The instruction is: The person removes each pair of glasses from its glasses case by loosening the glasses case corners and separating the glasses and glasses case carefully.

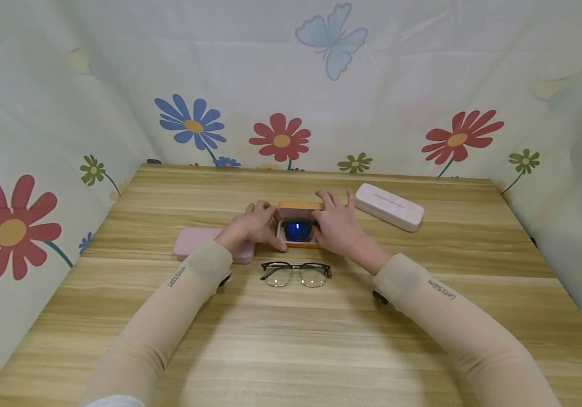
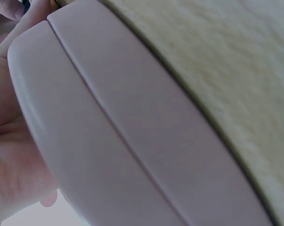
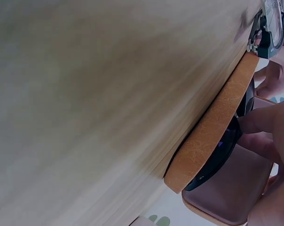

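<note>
Sunglasses: blue-lensed, in open orange case (image 1: 297, 205); sunglasses (image 1: 297, 230) sit btwn both hands, directly by R thumb.
R hand (image 1: 339, 226): thumb + a finger pinch sunglasses at R end; other fingers spread over lid side.
L hand (image 1: 256, 224): grips L end of orange case, thumb at front edge, fingers toward back.
Clear glasses (image 1: 295, 267): dark upper rims, on table just nearer the wearer than orange case, no hand on them.
Pink case (image 1: 196, 240): closed, partly under L forearm.
White case (image 1: 389, 207): closed, angled, beyond R hand; print too small to read.
Hidden: R lens behind R hand; pink case's middle behind L forearm; L fingertips mostly cut off in L wrist view.
Table (image 1: 291, 328): light wood-grain, streaky.
Bkgd: white sheet (image 1: 398, 68) w/ red, blue, green flowers + pale-blue butterfly.
Sleeves (image 1: 448, 316): beige, lettered.
</note>
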Demonstrator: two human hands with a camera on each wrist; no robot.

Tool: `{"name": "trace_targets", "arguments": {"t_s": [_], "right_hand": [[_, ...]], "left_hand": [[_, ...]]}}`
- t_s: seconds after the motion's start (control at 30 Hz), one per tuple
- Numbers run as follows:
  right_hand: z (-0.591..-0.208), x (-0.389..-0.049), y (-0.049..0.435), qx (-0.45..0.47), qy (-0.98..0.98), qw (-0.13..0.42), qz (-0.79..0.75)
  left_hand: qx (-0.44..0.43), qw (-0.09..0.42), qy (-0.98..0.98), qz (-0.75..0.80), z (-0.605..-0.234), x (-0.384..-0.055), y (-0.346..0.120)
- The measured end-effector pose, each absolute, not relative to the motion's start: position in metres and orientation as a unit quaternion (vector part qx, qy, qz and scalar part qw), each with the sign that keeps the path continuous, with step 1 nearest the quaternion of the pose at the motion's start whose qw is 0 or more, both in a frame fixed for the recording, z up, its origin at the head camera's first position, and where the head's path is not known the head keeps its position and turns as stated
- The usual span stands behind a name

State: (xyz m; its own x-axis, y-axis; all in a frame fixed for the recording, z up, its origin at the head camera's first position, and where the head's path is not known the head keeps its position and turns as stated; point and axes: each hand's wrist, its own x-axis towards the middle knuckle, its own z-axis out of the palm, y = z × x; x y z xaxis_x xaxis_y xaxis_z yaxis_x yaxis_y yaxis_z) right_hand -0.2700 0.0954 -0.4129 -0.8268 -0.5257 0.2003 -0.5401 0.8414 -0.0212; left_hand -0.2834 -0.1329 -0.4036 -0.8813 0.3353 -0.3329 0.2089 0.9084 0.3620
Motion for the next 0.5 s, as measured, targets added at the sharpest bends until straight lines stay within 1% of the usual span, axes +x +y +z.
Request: {"name": "trace_targets", "arguments": {"t_s": [0.23,0.5], "right_hand": [[-0.4117,-0.2701,0.0932,0.265,-0.958,0.101,0.045],[-0.4105,-0.2697,0.0918,0.267,-0.958,0.098,0.045]], "left_hand": [[0.144,0.197,0.956,0.159,-0.4033,-0.2832,-0.133],[0.144,0.199,0.956,0.161,-0.403,-0.283,-0.1335]]}}
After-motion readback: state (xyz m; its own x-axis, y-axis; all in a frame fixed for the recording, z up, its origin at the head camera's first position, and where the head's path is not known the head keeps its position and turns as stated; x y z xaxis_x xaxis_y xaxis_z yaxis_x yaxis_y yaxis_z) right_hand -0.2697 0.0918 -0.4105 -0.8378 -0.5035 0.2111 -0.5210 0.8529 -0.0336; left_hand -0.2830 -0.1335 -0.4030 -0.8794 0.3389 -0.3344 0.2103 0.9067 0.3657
